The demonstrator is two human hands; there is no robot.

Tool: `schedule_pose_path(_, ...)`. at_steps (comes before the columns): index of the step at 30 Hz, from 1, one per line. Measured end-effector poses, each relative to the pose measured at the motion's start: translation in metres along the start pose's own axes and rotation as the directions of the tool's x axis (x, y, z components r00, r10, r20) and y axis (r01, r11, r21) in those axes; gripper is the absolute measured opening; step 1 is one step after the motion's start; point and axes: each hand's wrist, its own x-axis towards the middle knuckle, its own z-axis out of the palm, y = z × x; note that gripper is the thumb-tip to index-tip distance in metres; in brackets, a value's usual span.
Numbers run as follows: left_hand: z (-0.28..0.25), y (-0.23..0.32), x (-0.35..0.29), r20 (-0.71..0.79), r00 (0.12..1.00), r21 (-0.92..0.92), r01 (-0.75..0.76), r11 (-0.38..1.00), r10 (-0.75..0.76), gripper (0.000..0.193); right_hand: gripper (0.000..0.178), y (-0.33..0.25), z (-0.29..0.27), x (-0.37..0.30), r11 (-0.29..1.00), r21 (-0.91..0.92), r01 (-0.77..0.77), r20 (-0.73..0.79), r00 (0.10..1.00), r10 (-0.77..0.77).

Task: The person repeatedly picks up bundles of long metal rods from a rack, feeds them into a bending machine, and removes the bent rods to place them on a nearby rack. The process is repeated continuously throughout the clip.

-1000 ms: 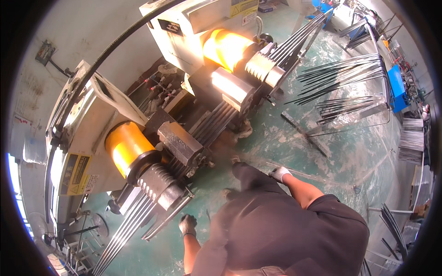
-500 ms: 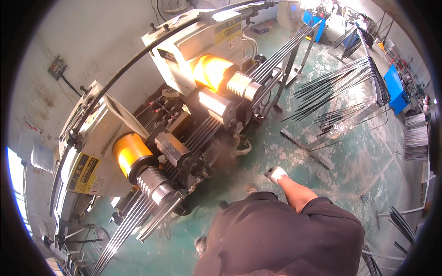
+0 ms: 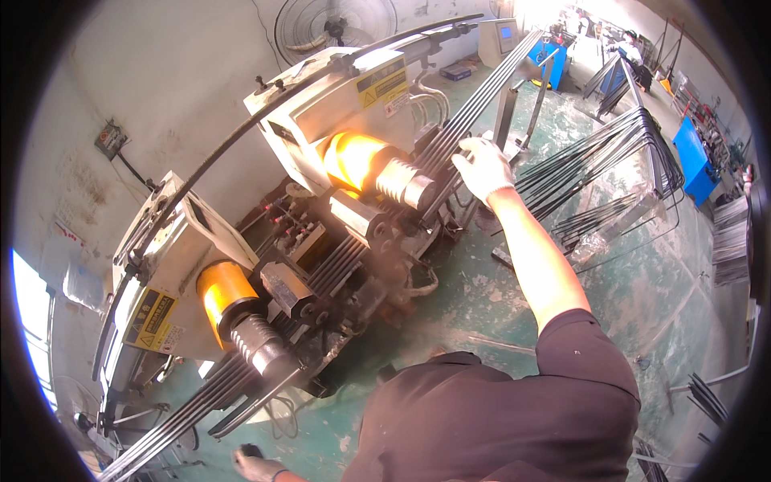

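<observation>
Several thin metal rods (image 3: 479,103) run side by side through a machine with two cream-coloured heads (image 3: 329,108). My right hand (image 3: 486,170), in a pale glove, is stretched out beside the rods at the machine's far end. Its fingers look apart and slightly bent; whether they touch a rod I cannot tell. Low in the picture my left hand (image 3: 259,466), also gloved with dark fingertips, hangs right of the rods' near ends (image 3: 152,438). Its fingers are too small and blurred to read.
Yellow cylinders (image 3: 229,291) with ridged dark ends jut from the machine, and a curved black bar (image 3: 233,140) arches over it. Bent dark rods (image 3: 610,153) hang on a stand at right. A fan (image 3: 333,28) is at the back wall. Another person (image 3: 630,50) is far off.
My right hand has risen from beside my body and reached forward to the far rods. My left hand has moved out to the left, toward the near rods. The view has shifted slightly.
</observation>
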Motion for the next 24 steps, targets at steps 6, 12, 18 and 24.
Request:
schedule_pose_path(6,0.046,0.189,-0.029,-0.040,0.814,0.185,-0.564,0.805,0.579,0.036,0.058,-0.030,0.040,0.054,0.932,-0.180,0.315,-0.075,0.940,-0.332)
schedule_pose_path(12,0.092,0.306,-0.061,-0.022,0.707,0.559,-0.578,0.595,0.707,0.045,0.073,-0.052,0.025,0.101,0.886,-0.310,0.344,-0.097,0.916,-0.390)
schedule_pose_path(18,0.122,0.342,-0.033,0.134,0.649,0.602,-0.654,0.458,0.749,0.051,0.076,-0.084,-0.011,0.143,0.813,-0.473,0.340,-0.164,0.872,-0.460)
schedule_pose_path(24,0.146,0.389,-0.047,0.399,0.701,-0.148,-0.586,0.797,0.590,0.067,0.062,-0.129,-0.058,0.201,0.683,-0.655,0.324,-0.386,0.633,-0.671)
